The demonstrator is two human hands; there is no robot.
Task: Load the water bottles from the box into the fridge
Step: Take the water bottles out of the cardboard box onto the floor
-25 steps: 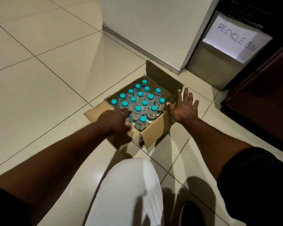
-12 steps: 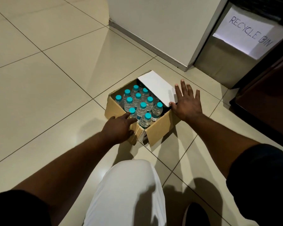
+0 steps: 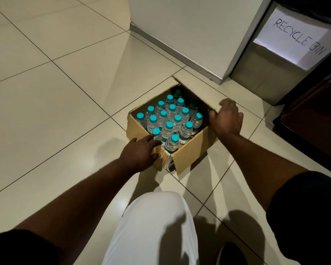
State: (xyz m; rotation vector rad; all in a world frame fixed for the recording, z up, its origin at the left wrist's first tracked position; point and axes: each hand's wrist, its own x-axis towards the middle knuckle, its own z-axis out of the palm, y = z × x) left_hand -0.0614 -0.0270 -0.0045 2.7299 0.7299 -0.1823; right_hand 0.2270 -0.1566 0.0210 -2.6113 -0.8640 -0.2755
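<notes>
An open cardboard box [image 3: 189, 152] stands on the tiled floor, packed with several clear water bottles [image 3: 169, 125] with teal caps. My left hand [image 3: 139, 153] rests on the box's near left corner with its fingers stretched out. Its index fingertip touches the nearest bottle's cap. My right hand [image 3: 226, 119] grips the edge of the box's right flap [image 3: 199, 90], fingers curled over it, and holds it up and off the bottles. The flap shades the bottles at the far right.
A white panel [image 3: 180, 25] with a metal base strip rises just behind the box. A steel bin labelled RECYCLE BIN [image 3: 275, 73] stands to its right, and dark furniture [image 3: 313, 121] lines the right side. My white-clad knee [image 3: 153, 226] is in front of the box.
Half a second ago the right flap lay folded over the bottles under my flat right hand. Now that hand grips its edge and has lifted it clear. My left hand stayed at the near corner.
</notes>
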